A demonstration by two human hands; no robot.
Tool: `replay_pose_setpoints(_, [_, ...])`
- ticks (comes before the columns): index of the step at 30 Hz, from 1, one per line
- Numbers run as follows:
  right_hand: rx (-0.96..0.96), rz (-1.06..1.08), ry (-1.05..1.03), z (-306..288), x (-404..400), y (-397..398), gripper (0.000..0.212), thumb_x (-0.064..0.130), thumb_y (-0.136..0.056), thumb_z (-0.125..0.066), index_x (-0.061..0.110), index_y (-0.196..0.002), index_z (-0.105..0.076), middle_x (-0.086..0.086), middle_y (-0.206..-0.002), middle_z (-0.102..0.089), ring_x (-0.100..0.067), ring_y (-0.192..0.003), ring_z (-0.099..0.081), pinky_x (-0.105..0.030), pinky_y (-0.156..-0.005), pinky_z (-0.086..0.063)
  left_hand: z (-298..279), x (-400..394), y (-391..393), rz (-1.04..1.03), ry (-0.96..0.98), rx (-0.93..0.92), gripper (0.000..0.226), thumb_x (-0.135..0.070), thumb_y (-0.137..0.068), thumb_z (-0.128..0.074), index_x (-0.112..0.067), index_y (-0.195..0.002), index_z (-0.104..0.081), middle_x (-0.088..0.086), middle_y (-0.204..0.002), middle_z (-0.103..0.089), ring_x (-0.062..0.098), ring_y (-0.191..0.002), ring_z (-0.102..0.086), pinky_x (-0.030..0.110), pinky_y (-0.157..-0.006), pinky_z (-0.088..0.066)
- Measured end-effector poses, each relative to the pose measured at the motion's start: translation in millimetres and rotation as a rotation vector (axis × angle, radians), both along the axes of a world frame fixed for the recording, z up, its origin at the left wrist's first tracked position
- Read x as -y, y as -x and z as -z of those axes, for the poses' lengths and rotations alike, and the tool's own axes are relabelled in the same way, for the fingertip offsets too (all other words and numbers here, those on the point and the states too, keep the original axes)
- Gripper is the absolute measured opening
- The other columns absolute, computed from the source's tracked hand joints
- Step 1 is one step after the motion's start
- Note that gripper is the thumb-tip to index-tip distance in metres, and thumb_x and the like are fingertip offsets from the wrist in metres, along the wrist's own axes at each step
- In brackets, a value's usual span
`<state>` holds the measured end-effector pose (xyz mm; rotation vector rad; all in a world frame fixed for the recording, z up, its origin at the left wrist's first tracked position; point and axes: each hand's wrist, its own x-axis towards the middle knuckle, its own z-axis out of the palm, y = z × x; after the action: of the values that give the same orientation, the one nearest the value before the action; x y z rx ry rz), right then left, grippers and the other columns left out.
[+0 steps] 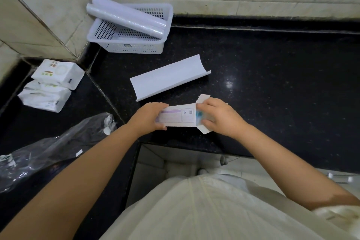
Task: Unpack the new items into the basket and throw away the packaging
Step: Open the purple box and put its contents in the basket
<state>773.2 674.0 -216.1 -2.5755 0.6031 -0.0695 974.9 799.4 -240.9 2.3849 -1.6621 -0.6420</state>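
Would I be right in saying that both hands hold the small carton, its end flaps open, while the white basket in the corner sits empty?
Not quite: the head view shows the white basket holding two rolls. The rest stands: the left hand and right hand hold the small carton, its end flaps open.

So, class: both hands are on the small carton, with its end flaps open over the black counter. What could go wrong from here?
1. The right hand is drawing the contents out of the carton close to the counter's front edge; a slip could send them to the floor.
2. The two rolls lie across the basket and overhang its rim, so adding items may knock them off.
3. The curled white cardboard could get left behind.
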Motion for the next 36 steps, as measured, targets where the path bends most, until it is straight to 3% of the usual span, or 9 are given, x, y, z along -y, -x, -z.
replay_pose_setpoints(6, [-0.036, -0.182, 0.205, -8.6, 3.4, -1.5, 0.049, 0.014, -0.08, -0.063, 0.018, -0.127, -0.05, -0.015, -0.11, -0.05, -0.027, -0.093, -0.049, -0.033, -0.064, -0.043, 0.2, -5.3, 0.4, 0.027, -0.025, 0.012, 0.066, -0.026, -0.07, -0.078, -0.012, -0.126, -0.047, 0.007, -0.124, -0.053, 0.023, -0.115, -0.047, 0.03, -0.095, -0.04])
replay_pose_setpoints(9, [-0.07, -0.3, 0.302, -12.4, 6.5, -5.0, 0.04, 0.016, -0.075, -0.07, 0.007, -0.112, -0.06, -0.022, -0.097, -0.054, -0.035, -0.081, -0.054, -0.034, -0.058, -0.038, -2.0, -6.9, 3.7, 0.108, -0.056, 0.09, 0.069, -0.027, -0.075, -0.074, -0.009, -0.132, -0.041, 0.009, -0.132, -0.045, 0.022, -0.121, -0.039, 0.031, -0.101, -0.037])
replay_pose_setpoints(14, [-0.33, -0.482, 0.429, -1.9, 11.4, -10.6, 0.044, 0.043, -0.083, -0.057, 0.009, -0.11, -0.056, -0.015, -0.118, -0.043, -0.028, -0.101, -0.043, -0.036, -0.077, -0.042, -5.2, -2.6, 12.1, 0.214, -0.104, 0.152, 0.068, -0.025, -0.08, -0.069, -0.011, -0.137, -0.035, 0.008, -0.138, -0.038, 0.022, -0.128, -0.031, 0.03, -0.102, -0.037])
replay_pose_setpoints(19, [-0.386, -0.517, 0.501, 0.5, 17.6, -11.8, 0.05, 0.046, -0.082, -0.058, 0.007, -0.112, -0.055, -0.017, -0.132, -0.04, -0.029, -0.106, -0.046, -0.039, -0.085, -0.042, -9.2, 2.1, 13.1, 0.256, -0.134, 0.199, 0.067, -0.027, -0.082, -0.067, -0.012, -0.138, -0.032, 0.007, -0.138, -0.037, 0.022, -0.128, -0.03, 0.031, -0.101, -0.038])
replay_pose_setpoints(22, [-0.387, -0.532, 0.558, -1.1, 12.8, -6.1, 0.047, 0.054, -0.064, -0.073, 0.012, -0.085, -0.071, -0.015, -0.116, -0.063, -0.024, -0.087, -0.062, -0.031, -0.07, -0.05, -9.3, 5.7, 17.4, 0.286, -0.146, 0.228, 0.066, -0.027, -0.084, -0.065, -0.012, -0.138, -0.031, 0.007, -0.139, -0.036, 0.022, -0.129, -0.031, 0.03, -0.101, -0.039])
replay_pose_setpoints(27, [-0.214, -0.452, 0.575, 13.5, 0.0, -5.6, 0.058, 0.059, -0.039, -0.08, 0.016, -0.077, -0.075, -0.002, -0.09, -0.074, -0.013, -0.063, -0.065, -0.017, -0.057, -0.048, -12.1, 6.9, 18.8, 0.315, -0.162, 0.26, 0.068, -0.027, -0.085, -0.064, -0.011, -0.14, -0.028, 0.007, -0.143, -0.034, 0.022, -0.131, -0.03, 0.028, -0.103, -0.037])
replay_pose_setpoints(31, [-0.018, -0.281, 0.631, 24.3, -2.5, -7.4, 0.035, 0.035, -0.049, -0.086, 0.014, -0.073, -0.074, -0.016, -0.097, -0.074, -0.028, -0.078, -0.071, -0.035, -0.076, -0.038, -12.4, 6.7, 23.7, 0.266, -0.173, 0.303, 0.067, -0.028, -0.086, -0.061, -0.01, -0.14, -0.026, 0.009, -0.14, -0.035, 0.024, -0.129, -0.031, 0.031, -0.104, -0.039])
replay_pose_setpoints(33, [-0.002, -0.2, 0.627, 27.9, -4.8, -7.8, 0.033, 0.028, -0.047, -0.088, 0.015, -0.073, -0.075, -0.019, -0.099, -0.073, -0.033, -0.086, -0.071, -0.046, -0.084, -0.045, -11.6, 7.8, 27.1, 0.255, -0.177, 0.325, 0.066, -0.029, -0.086, -0.061, -0.009, -0.14, -0.027, 0.009, -0.138, -0.037, 0.024, -0.127, -0.033, 0.033, -0.104, -0.039])
replay_pose_setpoints(36, [-0.053, -0.118, 0.606, 29.1, -6.0, -7.4, 0.037, 0.019, -0.04, -0.088, 0.017, -0.075, -0.076, -0.018, -0.099, -0.073, -0.036, -0.09, -0.07, -0.062, -0.073, -0.051, -10.7, 10.0, 30.3, 0.241, -0.174, 0.337, 0.064, -0.027, -0.086, -0.062, -0.008, -0.138, -0.029, 0.01, -0.136, -0.038, 0.025, -0.125, -0.036, 0.034, -0.102, -0.041])
